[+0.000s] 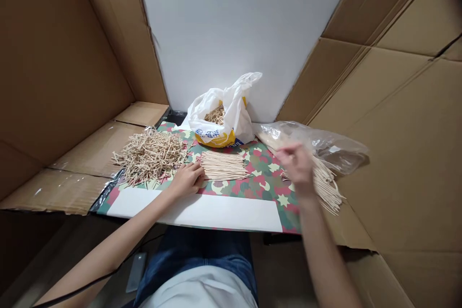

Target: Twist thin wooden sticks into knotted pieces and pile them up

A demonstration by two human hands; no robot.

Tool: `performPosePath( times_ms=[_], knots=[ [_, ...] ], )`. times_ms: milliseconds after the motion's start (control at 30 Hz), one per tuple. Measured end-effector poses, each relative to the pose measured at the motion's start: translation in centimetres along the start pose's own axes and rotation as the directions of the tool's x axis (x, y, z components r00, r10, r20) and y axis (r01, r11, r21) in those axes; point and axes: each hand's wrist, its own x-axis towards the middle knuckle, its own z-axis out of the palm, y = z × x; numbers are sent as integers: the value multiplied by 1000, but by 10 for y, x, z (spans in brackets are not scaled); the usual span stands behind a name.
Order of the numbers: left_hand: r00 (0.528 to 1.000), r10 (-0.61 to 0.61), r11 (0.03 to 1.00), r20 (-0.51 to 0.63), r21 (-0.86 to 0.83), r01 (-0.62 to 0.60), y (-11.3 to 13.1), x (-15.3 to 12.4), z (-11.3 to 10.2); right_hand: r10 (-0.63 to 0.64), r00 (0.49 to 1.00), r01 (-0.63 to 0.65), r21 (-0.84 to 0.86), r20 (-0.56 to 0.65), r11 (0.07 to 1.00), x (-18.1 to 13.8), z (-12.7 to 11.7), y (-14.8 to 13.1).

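My left hand (187, 179) lies at the left end of a flat row of thin pale sticks (225, 166). Its fingertips touch the stick ends, with the fingers loosely bent and slightly apart. On the right, my right hand (298, 166) is blurred by motion, so I cannot make out whether it holds anything. It hovers in front of a bundle of long sticks (327, 187) that pokes out of a clear plastic bag (335, 147). A heap of short sticks (153, 156) is to the left of my left hand.
Behind the row stands a white plastic bag (238, 118) holding short pieces (215, 115). A camouflage-patterned sheet (265, 185) covers the work surface, with a white strip (231, 211) along its front. Cardboard walls (407, 154) rise at both sides, and a pale panel (238, 24) at the back.
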Motion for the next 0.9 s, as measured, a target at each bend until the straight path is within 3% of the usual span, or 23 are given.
performPosePath(
  times_ms=[100,200,333,533,633,900],
  knots=[
    [1000,9,999,6,-41,-9,-8,1,4,17,983,26,-224,185,974,-28,27,32],
    [1000,7,994,11,-112,-6,-15,4,4,44,936,151,-510,350,847,-56,51,63],
    [999,8,971,39,-240,2,-16,11,-3,39,919,249,-655,392,714,-59,62,75],
    [993,-24,893,117,-443,74,-11,24,-24,-13,900,353,-711,435,608,-29,71,63],
    [990,-62,822,128,-556,123,-10,29,-32,-15,889,376,-709,458,596,-20,78,67],
    [993,-44,681,107,-725,108,-11,34,-34,-62,898,377,-689,436,619,-14,86,80]
  ],
)
